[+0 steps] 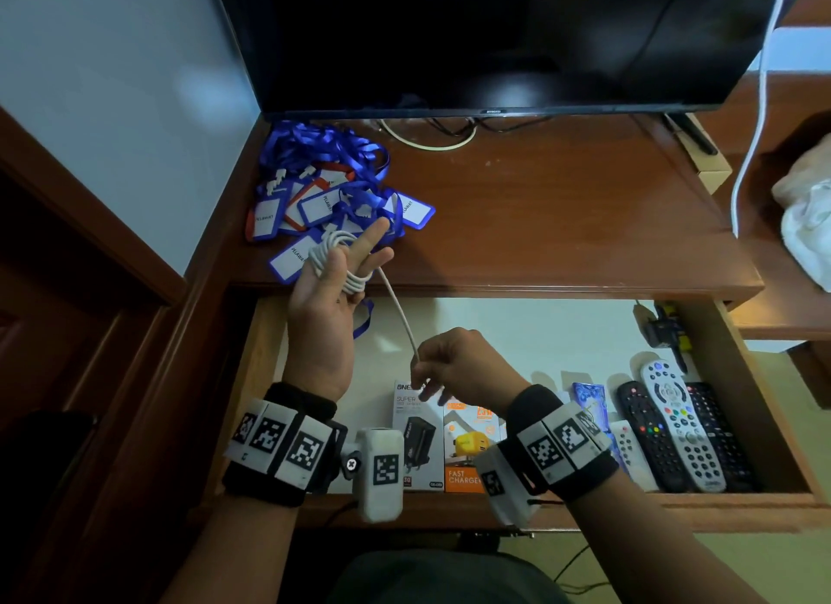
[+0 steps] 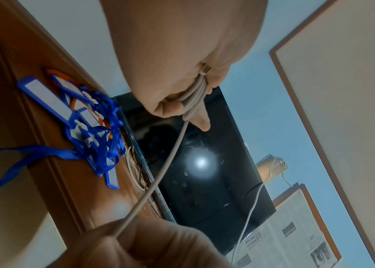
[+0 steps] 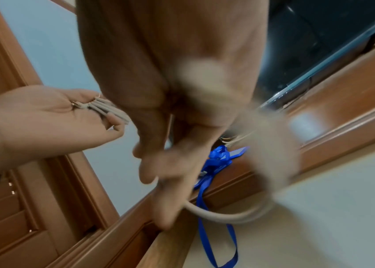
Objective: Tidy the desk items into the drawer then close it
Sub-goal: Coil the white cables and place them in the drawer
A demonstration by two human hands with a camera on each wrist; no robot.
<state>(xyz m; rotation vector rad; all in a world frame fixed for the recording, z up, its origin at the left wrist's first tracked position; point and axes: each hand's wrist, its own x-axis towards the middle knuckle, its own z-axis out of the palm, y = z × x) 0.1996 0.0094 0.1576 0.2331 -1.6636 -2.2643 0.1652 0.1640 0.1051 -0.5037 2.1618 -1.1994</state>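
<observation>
The left hand (image 1: pixel 321 306) is held palm-up above the front-left edge of the brown wooden desk (image 1: pixel 562 225), several fingers extended, with loops of a thin white cable (image 1: pixel 335 261) wound around them. The right hand (image 1: pixel 458 365), fingers curled, pinches the free run of that cable above the open wooden drawer (image 1: pixel 760 432). Already in the drawer, along its front edge: two charger boxes (image 1: pixel 443 441) and a row of remote controls (image 1: pixel 674 432). Judged status: partly complete. Remaining: finish coiling the cable, stow it, transfer the pile of blue lanyards with badge holders (image 1: pixel 332 194) from the desk's rear-left corner, close the drawer.
</observation>
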